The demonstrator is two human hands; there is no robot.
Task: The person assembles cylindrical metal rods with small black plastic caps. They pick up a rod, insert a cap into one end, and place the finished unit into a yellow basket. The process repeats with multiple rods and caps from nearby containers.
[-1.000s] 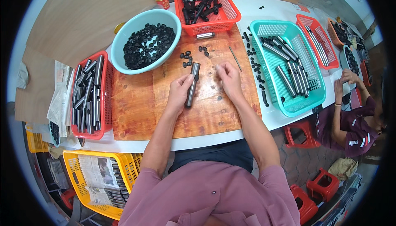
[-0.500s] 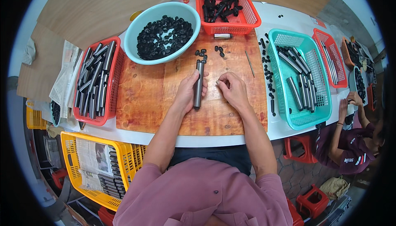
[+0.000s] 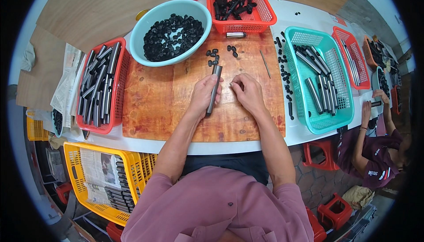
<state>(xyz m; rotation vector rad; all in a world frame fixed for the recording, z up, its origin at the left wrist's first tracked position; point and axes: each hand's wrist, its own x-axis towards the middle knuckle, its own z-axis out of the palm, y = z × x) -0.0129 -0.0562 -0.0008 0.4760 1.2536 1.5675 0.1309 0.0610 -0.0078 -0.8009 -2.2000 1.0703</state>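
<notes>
My left hand [image 3: 202,94] is closed around a dark metal tube [image 3: 214,91] with a shiny side, held over the wooden board with its far end leaning right. Just beyond that end lie several small black plugs [image 3: 213,57]. To the right of the tube and apart from it, my right hand [image 3: 248,92] is closed, thumb and index finger pinched together; what they hold, if anything, is too small to make out. Beyond the right hand are a few more black plugs [image 3: 233,50] and a thin metal rod [image 3: 265,64].
A light-blue basin [image 3: 137,52] of black plugs stands far left on the board [image 3: 154,120]. Red baskets [image 3: 121,96] [image 3: 247,26] hold tubes and black parts. A green basket [image 3: 304,125] of tubes is at right. A yellow crate [image 3: 73,175] sits lower left; a co-worker [image 3: 375,158] is at right.
The tube has tilted a little more, its far end swinging right. My right hand remains pinched beside it. The whole view has shifted slightly.
</notes>
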